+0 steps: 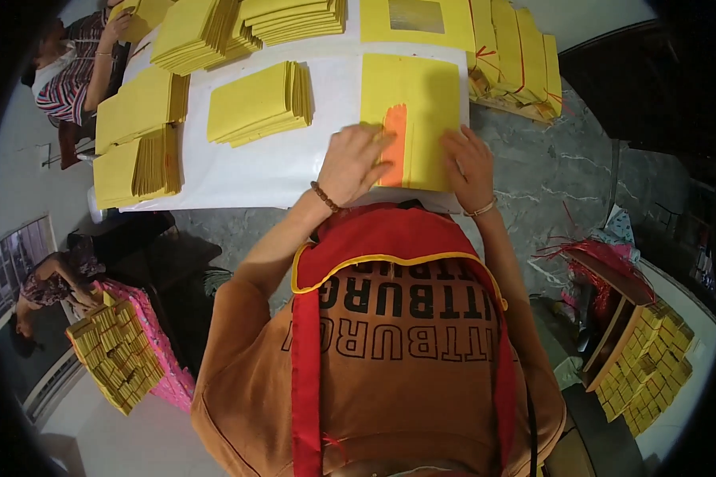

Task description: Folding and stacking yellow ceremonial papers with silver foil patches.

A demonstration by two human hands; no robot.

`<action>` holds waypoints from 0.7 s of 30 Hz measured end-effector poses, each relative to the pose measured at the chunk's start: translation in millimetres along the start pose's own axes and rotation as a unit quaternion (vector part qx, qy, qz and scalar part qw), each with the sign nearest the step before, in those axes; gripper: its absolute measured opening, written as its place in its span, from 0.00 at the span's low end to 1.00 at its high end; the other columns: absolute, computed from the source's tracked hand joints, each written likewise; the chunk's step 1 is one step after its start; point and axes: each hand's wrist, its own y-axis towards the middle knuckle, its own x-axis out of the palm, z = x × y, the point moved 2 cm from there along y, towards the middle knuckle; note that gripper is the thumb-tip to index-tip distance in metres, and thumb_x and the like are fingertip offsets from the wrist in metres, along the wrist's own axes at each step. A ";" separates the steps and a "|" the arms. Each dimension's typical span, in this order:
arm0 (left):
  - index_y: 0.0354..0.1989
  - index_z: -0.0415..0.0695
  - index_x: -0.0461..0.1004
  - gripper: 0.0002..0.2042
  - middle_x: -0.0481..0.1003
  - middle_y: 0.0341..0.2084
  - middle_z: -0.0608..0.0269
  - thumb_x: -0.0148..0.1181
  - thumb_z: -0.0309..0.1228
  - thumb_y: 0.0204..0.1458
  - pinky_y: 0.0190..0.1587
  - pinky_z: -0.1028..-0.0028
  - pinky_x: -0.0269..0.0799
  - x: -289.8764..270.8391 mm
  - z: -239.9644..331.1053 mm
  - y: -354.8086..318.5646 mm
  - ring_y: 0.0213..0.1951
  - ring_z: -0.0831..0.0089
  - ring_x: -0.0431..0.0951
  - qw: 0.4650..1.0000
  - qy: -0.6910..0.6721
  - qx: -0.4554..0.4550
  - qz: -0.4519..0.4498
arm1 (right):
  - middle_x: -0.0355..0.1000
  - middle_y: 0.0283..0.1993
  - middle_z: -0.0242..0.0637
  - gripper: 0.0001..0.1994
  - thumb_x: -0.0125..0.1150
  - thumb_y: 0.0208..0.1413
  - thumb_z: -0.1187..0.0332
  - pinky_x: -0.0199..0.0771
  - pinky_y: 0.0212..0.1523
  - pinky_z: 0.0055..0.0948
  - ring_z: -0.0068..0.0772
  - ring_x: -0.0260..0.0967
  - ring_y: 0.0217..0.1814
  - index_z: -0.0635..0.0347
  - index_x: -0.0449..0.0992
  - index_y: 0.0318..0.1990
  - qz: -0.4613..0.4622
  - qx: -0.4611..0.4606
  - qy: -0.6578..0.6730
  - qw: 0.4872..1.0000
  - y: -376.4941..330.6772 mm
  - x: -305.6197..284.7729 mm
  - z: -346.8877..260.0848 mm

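A large yellow paper sheet [431, 103] lies on the white-covered table right in front of me. A ragged orange strip [395, 143] runs along its left part. My left hand [355, 163] rests at the sheet's left edge, its fingers apart and reaching onto the orange strip. At the right edge, my right hand [469, 168] has its fingers spread and bent over the paper; its thumb is hard to make out. Neither hand visibly grips anything. Whether the sheet is one layer or several, I cannot tell.
A stack of folded yellow paper [254, 103] lies left of the sheet, with more yellow stacks [139, 163] along the table's left side. Yellow bundles [521, 60] tied with red string stand at the far right. A co-worker [75, 71] sits far left; another person [56, 282] bends over yellow bundles.
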 end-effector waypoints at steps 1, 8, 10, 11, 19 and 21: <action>0.52 0.42 0.62 0.28 0.64 0.45 0.56 0.61 0.32 0.39 0.45 0.65 0.58 -3.8 1.4 -2.2 0.46 0.62 0.63 1.000 -0.001 -0.004 -0.002 | 0.65 0.50 0.35 0.15 0.53 0.47 0.67 0.50 0.57 0.39 0.42 0.56 0.58 0.53 0.71 0.45 -0.004 0.001 0.002 1.000 -0.6 1.8 1.6; 0.39 0.43 0.71 0.17 0.69 0.37 0.60 0.61 0.34 0.38 0.40 0.69 0.63 -7.8 -3.6 3.1 0.39 0.64 0.67 0.989 -0.046 0.099 -0.099 | 0.68 0.47 0.35 0.09 0.53 0.50 0.64 0.51 0.56 0.35 0.38 0.57 0.57 0.57 0.76 0.34 -0.035 0.064 0.190 0.979 -4.7 20.5 28.3; 0.33 0.42 0.72 0.11 0.70 0.30 0.60 0.59 0.32 0.42 0.35 0.70 0.65 -8.0 -10.7 5.2 0.34 0.63 0.69 0.976 -0.177 0.044 -0.119 | 0.68 0.47 0.37 0.10 0.52 0.52 0.64 0.52 0.56 0.33 0.37 0.58 0.57 0.59 0.76 0.33 -0.035 0.114 0.300 0.947 -5.9 22.4 31.7; 0.33 0.42 0.72 0.11 0.70 0.30 0.60 0.59 0.32 0.42 0.35 0.70 0.65 -9.0 -10.5 7.4 0.34 0.63 0.69 0.976 -0.177 0.046 -0.121 | 0.69 0.46 0.38 0.11 0.50 0.54 0.64 0.53 0.56 0.31 0.36 0.58 0.56 0.61 0.76 0.32 -0.024 0.137 0.352 0.926 -6.3 23.1 32.4; 0.30 0.39 0.73 0.10 0.72 0.21 0.55 0.53 0.33 0.49 0.29 0.69 0.66 -1.1 -23.5 12.4 0.25 0.61 0.71 0.958 -0.222 -0.043 -0.178 | 0.70 0.44 0.40 0.16 0.43 0.57 0.62 0.55 0.55 0.29 0.34 0.59 0.53 0.65 0.76 0.31 0.003 0.167 0.410 0.897 -6.0 26.9 35.4; 0.31 0.39 0.73 0.10 0.72 0.20 0.55 0.53 0.33 0.49 0.28 0.70 0.65 -4.0 -24.3 16.0 0.23 0.62 0.71 0.949 -0.233 -0.063 -0.200 | 0.70 0.44 0.40 0.17 0.43 0.57 0.62 0.55 0.54 0.29 0.33 0.61 0.52 0.65 0.76 0.30 0.001 0.159 0.385 0.909 -4.5 26.0 36.4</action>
